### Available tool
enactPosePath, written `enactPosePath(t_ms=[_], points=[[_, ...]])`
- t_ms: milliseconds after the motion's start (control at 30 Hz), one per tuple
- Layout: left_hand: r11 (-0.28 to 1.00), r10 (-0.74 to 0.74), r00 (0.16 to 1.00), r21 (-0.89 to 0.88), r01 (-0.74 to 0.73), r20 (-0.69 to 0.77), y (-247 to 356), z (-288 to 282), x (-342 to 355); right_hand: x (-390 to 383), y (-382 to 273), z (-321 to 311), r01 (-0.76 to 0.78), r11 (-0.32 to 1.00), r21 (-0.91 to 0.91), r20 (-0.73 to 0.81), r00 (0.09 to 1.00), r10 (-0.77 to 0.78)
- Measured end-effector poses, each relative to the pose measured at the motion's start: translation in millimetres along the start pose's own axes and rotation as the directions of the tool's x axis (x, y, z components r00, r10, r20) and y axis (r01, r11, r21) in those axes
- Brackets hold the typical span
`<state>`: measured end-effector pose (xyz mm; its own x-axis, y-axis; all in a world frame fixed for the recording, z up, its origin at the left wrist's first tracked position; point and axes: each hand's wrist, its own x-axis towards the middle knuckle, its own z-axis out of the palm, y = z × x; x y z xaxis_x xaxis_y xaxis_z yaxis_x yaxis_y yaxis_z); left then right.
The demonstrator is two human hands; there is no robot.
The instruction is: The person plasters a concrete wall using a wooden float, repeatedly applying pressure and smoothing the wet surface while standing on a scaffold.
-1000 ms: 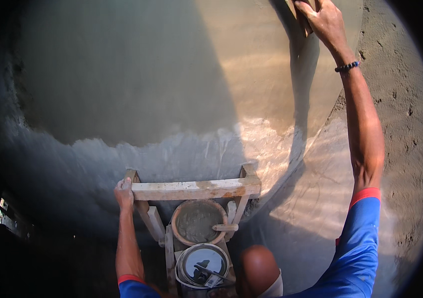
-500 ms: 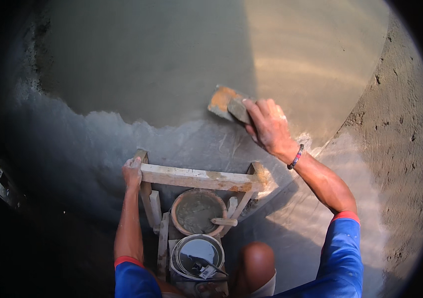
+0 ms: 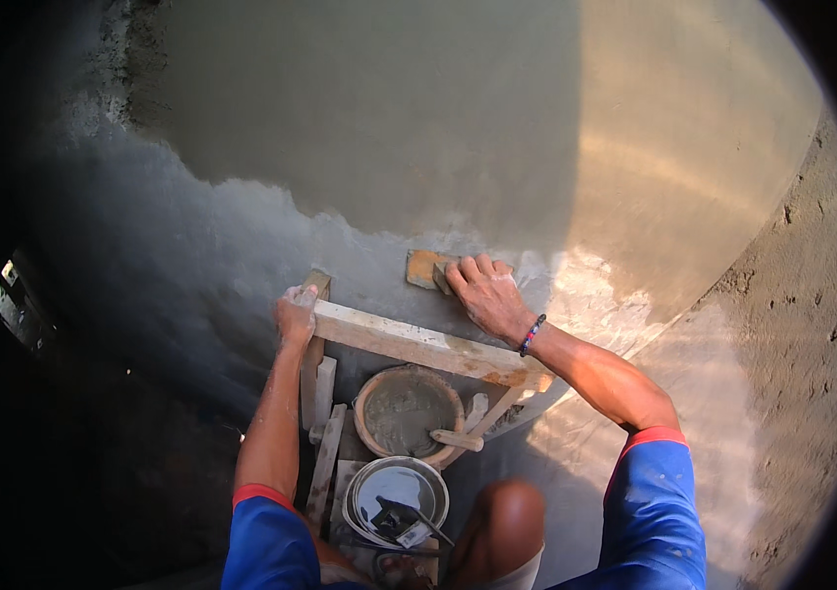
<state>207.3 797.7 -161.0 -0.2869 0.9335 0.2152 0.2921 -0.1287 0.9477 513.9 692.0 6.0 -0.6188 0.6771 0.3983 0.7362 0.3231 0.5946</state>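
Observation:
My right hand (image 3: 489,298) is closed around the block grip of a plastering float (image 3: 422,267). The float's worn orange plate lies at the lower edge of the darker damp plaster on the wall (image 3: 369,118), just above a wooden frame (image 3: 418,339). At the frame's left end, my left hand (image 3: 295,315) grips the corner where the crossbar meets an upright. Below the crossbar stands a round tub (image 3: 361,418) holding grey mortar, with a wooden handle (image 3: 458,440) sticking out over its rim.
Nearer me, a bucket (image 3: 348,503) of liquid holds a black-handled tool (image 3: 409,521); its kind is unclear. Boards (image 3: 326,467) stand left of it. My bent knee (image 3: 509,516) is right of the bucket. Rough wall (image 3: 802,324) curves along the far right.
My right hand has brought the float down the wall toward the crossbar. The view has shifted, so the frame and tub sit farther right. My left hand keeps its grip.

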Motion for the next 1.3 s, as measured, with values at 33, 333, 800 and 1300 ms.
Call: enactPosePath(t_ms=[33,333,800,1300], points=[[0.998,-0.039,0.999,0.049,0.038,0.024,4,2,0,-2,12,-4,-0.001,1.0,-0.01,-0.005,1.0,0.001],[0.999,0.035,0.999,0.026,-0.034,-0.005,-6,-1,-1,168,185,-268,-0.499,0.719,0.484,-0.414,0.593,0.691],[0.986,-0.125,0.992,0.113,0.126,-0.016,-11,-16,19,116,64,-138,0.0,0.997,0.082,-0.33,0.944,0.027],[0.988,-0.151,0.979,0.021,0.15,0.139,4,-12,6,139,12,-45,-0.128,0.984,-0.121,-0.255,0.962,0.094]])
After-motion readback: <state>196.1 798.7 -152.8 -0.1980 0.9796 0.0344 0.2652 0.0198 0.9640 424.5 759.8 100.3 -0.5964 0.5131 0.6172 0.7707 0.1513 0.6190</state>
